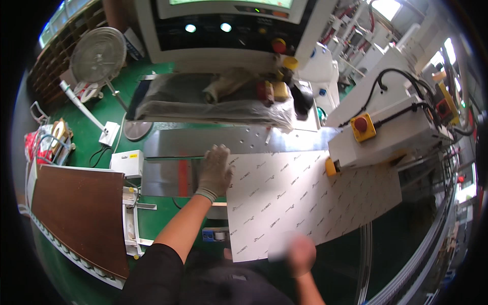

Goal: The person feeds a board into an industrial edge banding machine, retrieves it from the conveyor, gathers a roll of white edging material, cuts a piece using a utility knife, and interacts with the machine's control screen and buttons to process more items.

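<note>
A large white panel (290, 198), covered in small repeated dark print, lies flat across the machine's metal table (203, 140) and reaches to the right under the machine arm. My left hand (215, 173), in a grey work glove, rests at the panel's left edge near its far corner. Its fingers are stretched forward, flat against the edge and the table. My right hand (301, 254) is at the panel's near edge, right of its near left corner. Motion blur smears its fingers, so whether it grips the edge cannot be told.
A machine head (396, 134) with a red stop button (361, 125) overhangs the panel's far right. Beyond the table, a plastic-covered surface (213, 109) holds a loose glove and small items below a control panel (229, 40). At left stand a brown board (81, 213) and a fan (98, 55).
</note>
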The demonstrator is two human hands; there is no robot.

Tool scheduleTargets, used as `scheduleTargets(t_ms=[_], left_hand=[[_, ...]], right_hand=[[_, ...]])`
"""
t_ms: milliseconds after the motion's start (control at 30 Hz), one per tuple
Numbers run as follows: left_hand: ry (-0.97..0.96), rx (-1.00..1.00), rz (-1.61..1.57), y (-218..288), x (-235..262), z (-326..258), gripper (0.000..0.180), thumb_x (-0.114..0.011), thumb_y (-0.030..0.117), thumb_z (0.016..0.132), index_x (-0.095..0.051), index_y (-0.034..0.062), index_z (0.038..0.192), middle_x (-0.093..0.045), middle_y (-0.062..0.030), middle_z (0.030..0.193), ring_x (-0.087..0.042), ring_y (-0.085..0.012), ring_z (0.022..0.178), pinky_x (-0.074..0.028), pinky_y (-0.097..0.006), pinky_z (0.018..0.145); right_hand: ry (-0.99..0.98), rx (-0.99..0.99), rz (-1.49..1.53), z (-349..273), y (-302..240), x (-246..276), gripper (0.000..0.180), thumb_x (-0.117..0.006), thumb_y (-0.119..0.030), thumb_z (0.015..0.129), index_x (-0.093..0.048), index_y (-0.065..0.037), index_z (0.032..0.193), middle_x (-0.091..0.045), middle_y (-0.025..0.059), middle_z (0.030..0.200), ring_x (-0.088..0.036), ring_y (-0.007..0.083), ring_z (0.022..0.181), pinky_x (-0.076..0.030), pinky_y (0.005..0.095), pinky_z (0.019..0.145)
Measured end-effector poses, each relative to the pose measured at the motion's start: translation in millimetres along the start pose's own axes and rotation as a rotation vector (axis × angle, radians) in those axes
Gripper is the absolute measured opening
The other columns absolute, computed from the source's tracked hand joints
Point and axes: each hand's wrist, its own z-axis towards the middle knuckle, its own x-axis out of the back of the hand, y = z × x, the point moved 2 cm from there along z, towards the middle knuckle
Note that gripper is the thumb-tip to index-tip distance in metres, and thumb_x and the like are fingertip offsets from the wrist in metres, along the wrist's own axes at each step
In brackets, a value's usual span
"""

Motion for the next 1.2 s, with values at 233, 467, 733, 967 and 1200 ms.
scheduleTargets(t_ms=[233,467,733,967,1200], left_hand=[[0.022,-0.003,0.084,10.4,6.1,15.2,0.063,-0.060,0.030,0.091,-0.046,0.0029,0.146,-0.043,-0.0198,0.154,-0.036,-0.0396,0.145,-0.021,-0.052,0.122],[0.001,0.018,0.123,18.1,8.7,29.2,0.066,-0.058,0.031,0.092,-0.042,0.0024,0.149,-0.037,-0.0200,0.158,-0.032,-0.0401,0.146,-0.021,-0.055,0.122],[0.031,0.006,0.108,22.3,10.7,24.5,0.064,-0.056,0.032,0.094,-0.042,0.0039,0.150,-0.038,-0.0195,0.157,-0.033,-0.0389,0.147,-0.021,-0.053,0.122],[0.162,-0.049,0.031,-7.4,6.2,-3.8,0.052,-0.056,0.031,0.095,-0.050,0.0060,0.140,-0.043,-0.0182,0.154,-0.036,-0.0390,0.145,-0.027,-0.051,0.120],[-0.230,0.006,-0.347,33.9,61.7,-191.0,0.054,-0.062,0.033,0.098,-0.052,0.0012,0.141,-0.054,-0.0217,0.145,-0.047,-0.0447,0.137,-0.035,-0.052,0.116]], right_hand=[[0.308,0.045,-0.142,26.8,-43.2,-22.2,0.007,-0.067,-0.008,0.072,-0.071,-0.012,0.076,-0.068,0.0039,0.085,-0.059,0.0285,0.078,-0.042,0.0428,0.077],[0.399,-0.051,-0.071,27.1,48.6,1.3,0.004,-0.064,-0.007,0.076,-0.065,-0.010,0.073,-0.060,0.0074,0.072,-0.054,0.0307,0.070,-0.041,0.0422,0.072],[0.474,0.098,-0.204,59.5,134.1,52.8,0.008,-0.061,-0.008,0.085,-0.061,-0.005,0.078,-0.061,0.0146,0.078,-0.058,0.0368,0.076,-0.041,0.0495,0.069],[0.874,-0.342,-0.288,62.8,198.1,67.9,0.034,-0.059,-0.025,0.096,-0.062,0.003,0.115,-0.063,0.0234,0.118,-0.060,0.0358,0.107,-0.046,0.0490,0.097],[0.462,-1.220,0.833,-105.1,230.1,-86.2,0.021,-0.056,-0.031,0.094,-0.063,-0.014,0.083,-0.056,0.0000,0.067,-0.054,0.0110,0.058,-0.039,0.0289,0.050]])
